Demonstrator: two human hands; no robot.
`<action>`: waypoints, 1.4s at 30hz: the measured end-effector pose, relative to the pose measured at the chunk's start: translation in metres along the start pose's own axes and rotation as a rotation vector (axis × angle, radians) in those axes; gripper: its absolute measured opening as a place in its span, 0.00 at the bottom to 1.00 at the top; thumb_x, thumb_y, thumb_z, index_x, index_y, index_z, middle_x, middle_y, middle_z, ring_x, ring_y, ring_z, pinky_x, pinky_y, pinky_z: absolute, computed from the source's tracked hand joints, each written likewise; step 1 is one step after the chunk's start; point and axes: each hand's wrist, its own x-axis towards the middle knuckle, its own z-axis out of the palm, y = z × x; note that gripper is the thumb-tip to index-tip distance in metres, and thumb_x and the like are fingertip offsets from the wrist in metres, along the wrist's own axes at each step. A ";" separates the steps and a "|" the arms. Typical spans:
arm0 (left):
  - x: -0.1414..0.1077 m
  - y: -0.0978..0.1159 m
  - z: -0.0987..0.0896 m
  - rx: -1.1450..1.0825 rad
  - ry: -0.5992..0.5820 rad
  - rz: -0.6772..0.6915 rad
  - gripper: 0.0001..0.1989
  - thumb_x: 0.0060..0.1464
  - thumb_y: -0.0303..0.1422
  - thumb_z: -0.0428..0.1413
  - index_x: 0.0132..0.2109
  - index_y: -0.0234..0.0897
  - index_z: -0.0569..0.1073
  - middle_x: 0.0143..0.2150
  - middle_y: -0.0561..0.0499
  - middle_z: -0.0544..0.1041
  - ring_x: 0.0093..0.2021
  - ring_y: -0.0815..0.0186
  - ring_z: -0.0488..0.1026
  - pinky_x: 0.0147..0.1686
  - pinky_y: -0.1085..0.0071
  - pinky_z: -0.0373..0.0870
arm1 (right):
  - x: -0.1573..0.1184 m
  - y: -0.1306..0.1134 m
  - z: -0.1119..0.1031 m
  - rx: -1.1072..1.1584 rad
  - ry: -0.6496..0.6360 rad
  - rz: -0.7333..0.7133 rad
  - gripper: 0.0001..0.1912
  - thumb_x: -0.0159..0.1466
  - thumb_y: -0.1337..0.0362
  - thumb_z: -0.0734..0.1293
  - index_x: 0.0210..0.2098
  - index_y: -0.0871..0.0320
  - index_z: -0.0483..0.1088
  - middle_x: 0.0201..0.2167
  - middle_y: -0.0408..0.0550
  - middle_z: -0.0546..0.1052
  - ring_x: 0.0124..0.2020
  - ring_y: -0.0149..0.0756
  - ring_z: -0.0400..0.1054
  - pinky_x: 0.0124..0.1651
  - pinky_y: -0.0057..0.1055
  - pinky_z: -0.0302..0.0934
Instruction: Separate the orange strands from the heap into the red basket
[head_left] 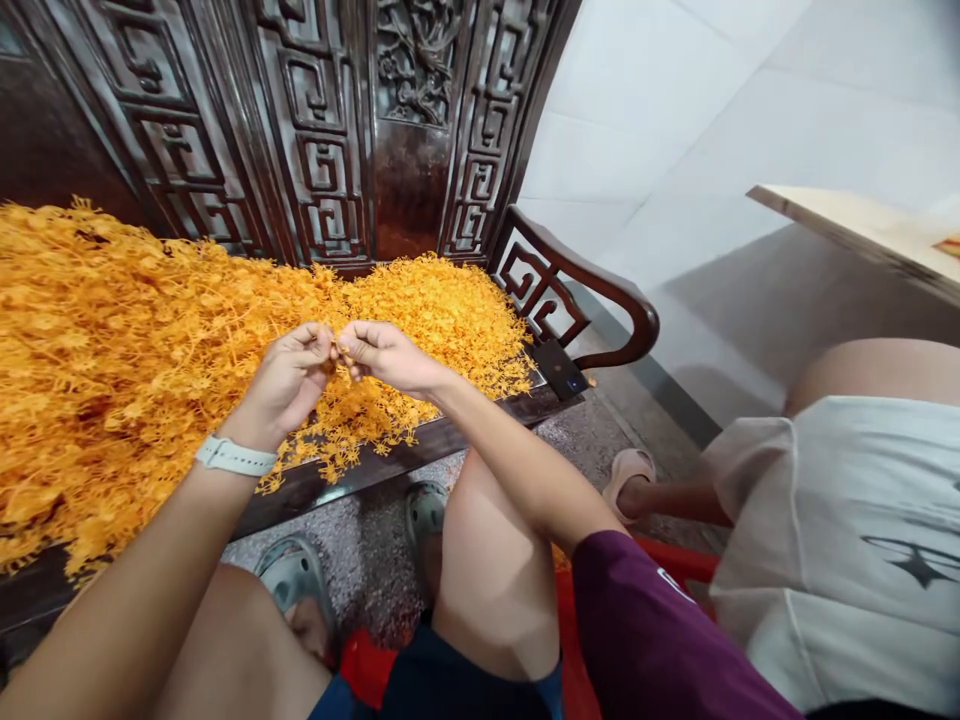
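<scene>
My left hand (289,378), with a pale watch strap (236,456) at the wrist, is closed in a pinch. Facing it, my right hand (388,356) pinches too, the fingertips of both almost touching. Between them shows a small orange piece (341,349), mostly hidden by the fingers; it resembles the pieces below. Both hands are above a large heap of orange, spiky, flower-like pieces (187,330), which look like plastic. The heap spreads over the seat of a dark carved wooden bench (411,185). A finer mound of the pieces (442,305) lies to the right.
The bench's curved armrest (637,320) rises at the right end. A dark phone (559,370) lies on the seat's corner beside it. Another person in white shorts (862,520) is close on my right. A wooden board (862,235) juts in at the upper right.
</scene>
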 end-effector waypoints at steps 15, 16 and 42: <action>0.013 0.013 -0.008 -0.455 0.233 -0.017 0.11 0.65 0.23 0.57 0.34 0.40 0.74 0.30 0.58 0.77 0.28 0.73 0.74 0.38 0.72 0.78 | -0.018 -0.025 0.014 -0.105 -0.950 0.100 0.11 0.69 0.59 0.75 0.42 0.63 0.82 0.38 0.51 0.81 0.39 0.33 0.75 0.47 0.33 0.67; 0.016 0.014 -0.011 -0.434 0.253 -0.009 0.09 0.66 0.26 0.59 0.35 0.40 0.74 0.32 0.57 0.79 0.29 0.73 0.75 0.37 0.73 0.78 | -0.019 -0.025 0.021 -0.134 -0.996 0.135 0.12 0.69 0.60 0.75 0.44 0.64 0.82 0.41 0.53 0.82 0.41 0.34 0.76 0.48 0.34 0.68; 0.006 0.011 0.000 -0.250 0.191 -0.058 0.10 0.69 0.28 0.59 0.36 0.35 0.72 0.31 0.53 0.78 0.29 0.74 0.77 0.33 0.78 0.74 | 0.004 -0.023 0.022 0.092 0.364 0.105 0.15 0.61 0.55 0.78 0.35 0.55 0.71 0.30 0.39 0.73 0.25 0.25 0.61 0.30 0.28 0.53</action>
